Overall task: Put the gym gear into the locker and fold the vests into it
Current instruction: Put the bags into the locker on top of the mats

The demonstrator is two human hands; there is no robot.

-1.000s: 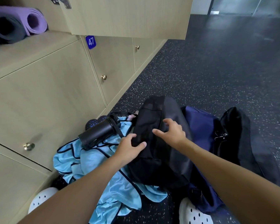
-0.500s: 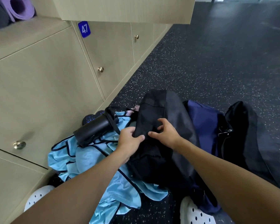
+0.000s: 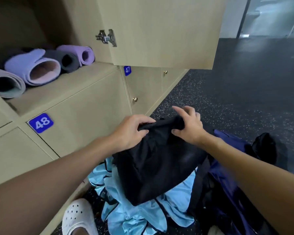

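Note:
Both hands grip the top edge of a black bag (image 3: 156, 167), lifted off the floor in front of the lockers. My left hand (image 3: 131, 131) pinches its left corner and my right hand (image 3: 188, 126) its right corner. Under the bag lie light blue vests (image 3: 139, 214) in a crumpled heap on the floor. The open locker (image 3: 61, 89) at upper left holds several rolled mats (image 3: 34, 68), purple and dark grey. Its door (image 3: 159, 31) hangs open above the hands. The black bottle seen earlier is hidden.
A navy bag (image 3: 227, 192) and another black bag (image 3: 265, 148) lie on the speckled dark floor at right. Closed lockers 48 (image 3: 41, 122) and 47 (image 3: 127, 70) sit below the open one. My white perforated shoe (image 3: 78, 216) is at the bottom left.
Both hands closed on the black bag's top edge and raised it off the pile toward the lockers. My view tilted up, so the open locker with the mats shows.

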